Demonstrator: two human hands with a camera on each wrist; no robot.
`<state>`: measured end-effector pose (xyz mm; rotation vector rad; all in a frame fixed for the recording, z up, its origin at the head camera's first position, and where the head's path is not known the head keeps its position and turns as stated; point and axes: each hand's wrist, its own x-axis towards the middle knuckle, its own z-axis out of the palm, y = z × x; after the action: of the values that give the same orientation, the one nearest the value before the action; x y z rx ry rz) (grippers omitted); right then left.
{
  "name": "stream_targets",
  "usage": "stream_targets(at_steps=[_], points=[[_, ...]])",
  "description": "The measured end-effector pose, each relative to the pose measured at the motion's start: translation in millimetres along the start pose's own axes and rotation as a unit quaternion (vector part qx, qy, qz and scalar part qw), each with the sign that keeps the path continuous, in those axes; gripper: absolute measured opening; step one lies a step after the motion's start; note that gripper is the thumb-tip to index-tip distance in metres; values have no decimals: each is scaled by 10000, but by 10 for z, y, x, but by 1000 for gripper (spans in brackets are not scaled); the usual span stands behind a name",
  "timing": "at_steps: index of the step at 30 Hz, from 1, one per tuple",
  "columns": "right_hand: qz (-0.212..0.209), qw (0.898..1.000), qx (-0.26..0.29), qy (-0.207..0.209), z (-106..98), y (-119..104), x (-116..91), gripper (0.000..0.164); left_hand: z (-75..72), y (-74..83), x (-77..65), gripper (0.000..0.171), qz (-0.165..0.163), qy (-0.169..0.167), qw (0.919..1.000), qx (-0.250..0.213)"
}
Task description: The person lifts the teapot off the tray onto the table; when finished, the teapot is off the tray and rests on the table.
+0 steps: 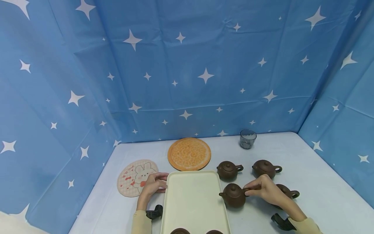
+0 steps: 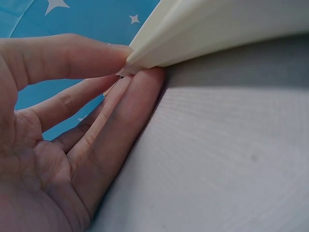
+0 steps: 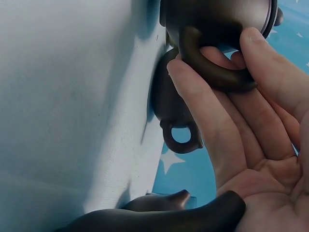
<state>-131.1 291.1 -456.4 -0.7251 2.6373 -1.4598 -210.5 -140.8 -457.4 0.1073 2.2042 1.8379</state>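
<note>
My right hand [image 1: 264, 191] grips the handle of a dark brown teapot [image 1: 233, 195], its spout toward the tray's right edge. In the right wrist view, thumb and fingers close round the teapot handle [image 3: 217, 75], and a gap shows between the pot and the white surface. A cream rectangular tray [image 1: 193, 198] lies in front of me. My left hand [image 1: 153, 184] pinches its left rim near the far corner; the left wrist view has the tray edge [image 2: 207, 34] between thumb and fingertips. Two brown round tops [image 1: 180, 231] show at the tray's near end, cut off by the frame.
More brown teapots stand right of the tray: one behind the held pot [image 1: 228, 170], one farther right [image 1: 264, 168], and one [image 1: 284, 190] partly hidden by my right hand. A glass cup [image 1: 247, 139], an orange round mat [image 1: 189, 154] and a rabbit-print mat [image 1: 131, 178] lie beyond.
</note>
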Motion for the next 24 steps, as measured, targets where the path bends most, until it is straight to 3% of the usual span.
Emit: stream_targets(at_steps=[5, 12, 20, 24], points=[[17, 10000, -7, -3, 4, 9, 14, 17, -15, -11, 19, 52, -22, -35, 10000, -28], [35, 9998, -190, 38, 8, -1, 6, 16, -38, -342, 236, 53, -52, 129, 9999, 70], [108, 9997, -205, -89, -6, -8, 15, 17, -5, -76, 51, 52, -18, 18, 10000, 2], [82, 9992, -359, -182, -29, -15, 34, 15, -12, -91, 66, 52, -12, 7, 10000, 14]])
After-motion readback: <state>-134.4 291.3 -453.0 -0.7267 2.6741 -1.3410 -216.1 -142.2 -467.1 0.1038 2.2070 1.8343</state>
